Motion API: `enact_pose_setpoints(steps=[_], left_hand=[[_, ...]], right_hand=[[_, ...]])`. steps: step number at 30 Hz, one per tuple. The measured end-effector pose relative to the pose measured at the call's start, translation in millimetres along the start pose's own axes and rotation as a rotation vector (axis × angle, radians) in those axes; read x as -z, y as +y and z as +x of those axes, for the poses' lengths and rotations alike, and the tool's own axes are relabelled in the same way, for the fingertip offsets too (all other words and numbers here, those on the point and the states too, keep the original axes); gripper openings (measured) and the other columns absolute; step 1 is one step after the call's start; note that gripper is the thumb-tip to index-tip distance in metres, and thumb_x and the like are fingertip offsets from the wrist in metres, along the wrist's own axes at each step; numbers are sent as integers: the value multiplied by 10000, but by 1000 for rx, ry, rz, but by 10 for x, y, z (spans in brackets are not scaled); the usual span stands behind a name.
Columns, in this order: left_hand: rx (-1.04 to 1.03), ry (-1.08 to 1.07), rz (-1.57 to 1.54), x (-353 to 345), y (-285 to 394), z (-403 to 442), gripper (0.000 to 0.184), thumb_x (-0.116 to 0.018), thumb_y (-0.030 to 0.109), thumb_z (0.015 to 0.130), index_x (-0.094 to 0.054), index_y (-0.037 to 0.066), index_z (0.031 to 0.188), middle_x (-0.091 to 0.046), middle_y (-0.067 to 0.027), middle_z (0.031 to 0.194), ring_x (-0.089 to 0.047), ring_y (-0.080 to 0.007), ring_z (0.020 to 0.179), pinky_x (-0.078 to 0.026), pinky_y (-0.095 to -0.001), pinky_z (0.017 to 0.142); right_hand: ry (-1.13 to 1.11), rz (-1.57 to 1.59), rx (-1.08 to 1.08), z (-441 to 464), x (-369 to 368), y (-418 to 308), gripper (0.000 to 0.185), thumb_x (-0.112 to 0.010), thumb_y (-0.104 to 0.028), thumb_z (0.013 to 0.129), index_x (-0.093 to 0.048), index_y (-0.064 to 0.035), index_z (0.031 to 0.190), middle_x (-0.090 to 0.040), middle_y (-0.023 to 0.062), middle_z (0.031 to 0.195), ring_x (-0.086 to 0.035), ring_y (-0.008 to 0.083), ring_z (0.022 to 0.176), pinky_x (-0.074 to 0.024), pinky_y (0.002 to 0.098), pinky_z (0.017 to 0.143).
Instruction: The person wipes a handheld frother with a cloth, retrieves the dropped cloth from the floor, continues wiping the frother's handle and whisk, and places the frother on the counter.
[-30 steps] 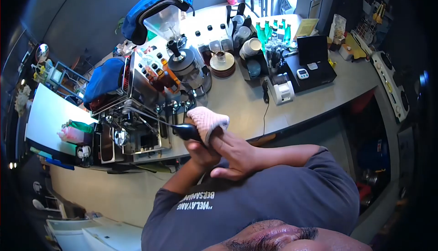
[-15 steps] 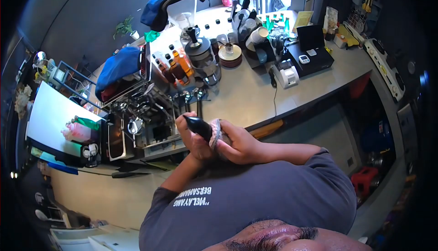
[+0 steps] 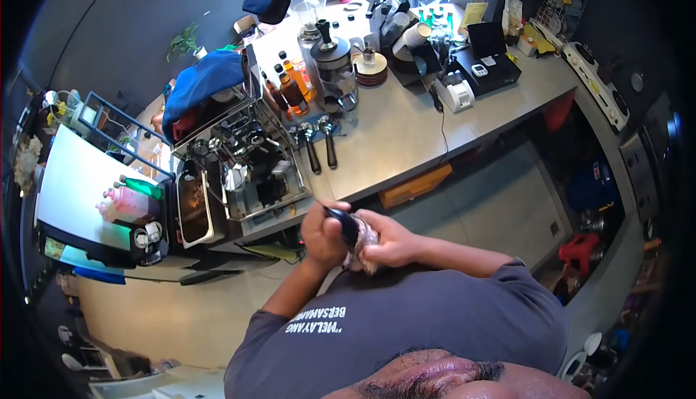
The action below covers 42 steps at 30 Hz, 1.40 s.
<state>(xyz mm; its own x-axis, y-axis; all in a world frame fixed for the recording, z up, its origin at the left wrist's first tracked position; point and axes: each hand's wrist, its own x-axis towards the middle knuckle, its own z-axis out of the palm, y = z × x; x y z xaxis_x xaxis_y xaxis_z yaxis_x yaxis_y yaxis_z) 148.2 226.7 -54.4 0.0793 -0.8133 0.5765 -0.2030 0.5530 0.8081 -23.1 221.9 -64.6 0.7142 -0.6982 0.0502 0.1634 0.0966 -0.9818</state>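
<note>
My left hand (image 3: 324, 236) is closed round the black handle (image 3: 346, 226) of what looks like a portafilter, held just in front of my chest. Its head end is hidden in a crumpled, light patterned cloth (image 3: 365, 245). My right hand (image 3: 392, 241) grips that cloth, thumb uppermost, pressing it around the hidden end. Both hands are close together, off the counter's front edge. On the counter beyond them lie two portafilters (image 3: 330, 145) with black handles, beside the espresso machine (image 3: 250, 174).
A coffee grinder (image 3: 335, 72), syrup bottles (image 3: 293, 96) and stacked saucers (image 3: 370, 72) stand farther back on the counter. A receipt printer (image 3: 455, 93) and black box (image 3: 487, 72) sit to the right. Below the counter edge is a wooden drawer (image 3: 415, 185).
My hands have come lower and slightly right in the view, nearer my chest. The cloth now looks more bunched and the handle less exposed. The whole view has shifted slightly.
</note>
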Motion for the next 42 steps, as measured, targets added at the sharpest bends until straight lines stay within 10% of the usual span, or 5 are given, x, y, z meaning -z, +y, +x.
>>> enact_pose_setpoints(steps=[19, 21, 27, 33, 42], left_hand=[[174, -432, -216, -596, 276, -215, 512, -542, 356, 985, -514, -32, 1318, -510, -98, 1097, -470, -187, 1056, -371, -315, 969], [301, -40, -337, -835, 100, -543, 299, -648, 220, 907, -547, 26, 1110, -525, -92, 953, -494, -128, 840, -417, -266, 752], [336, -398, -258, -1388, 286, -731, 57, -649, 24, 832, -592, 23, 828, -624, -46, 785, -612, -93, 693, -475, -237, 624], [686, -572, -789, -1967, 478, -742, 285, -659, 28, 789, -511, 35, 1033, -598, -35, 969, -584, -78, 882, -473, -237, 752], [445, -689, -387, -2690, 732, -910, 659, -682, 7, 781, -416, 7, 1383, -527, -73, 1299, -482, -153, 1241, -370, -312, 1065]], right_hand=[[372, 173, 176, -696, 155, -37, 306, -670, -98, 867, -538, -15, 1130, -587, 34, 1007, -555, 99, 904, -475, 270, 807], [356, 254, 277, -809, 382, -177, 204, -645, -113, 892, -556, -16, 1048, -596, 51, 943, -547, 104, 840, -459, 259, 757], [521, 181, 449, -1362, 706, -155, 402, -551, -364, 997, -463, -24, 1194, -565, 67, 1005, -533, 113, 891, -443, 255, 797], [645, -202, 507, -1960, 906, -203, 391, -464, -319, 1038, -432, 2, 1259, -569, 86, 1034, -549, 151, 935, -445, 280, 846], [706, -230, 516, -2511, 1240, -347, 343, -486, -101, 1020, -449, 15, 1341, -604, 132, 1202, -587, 192, 1105, -441, 294, 980]])
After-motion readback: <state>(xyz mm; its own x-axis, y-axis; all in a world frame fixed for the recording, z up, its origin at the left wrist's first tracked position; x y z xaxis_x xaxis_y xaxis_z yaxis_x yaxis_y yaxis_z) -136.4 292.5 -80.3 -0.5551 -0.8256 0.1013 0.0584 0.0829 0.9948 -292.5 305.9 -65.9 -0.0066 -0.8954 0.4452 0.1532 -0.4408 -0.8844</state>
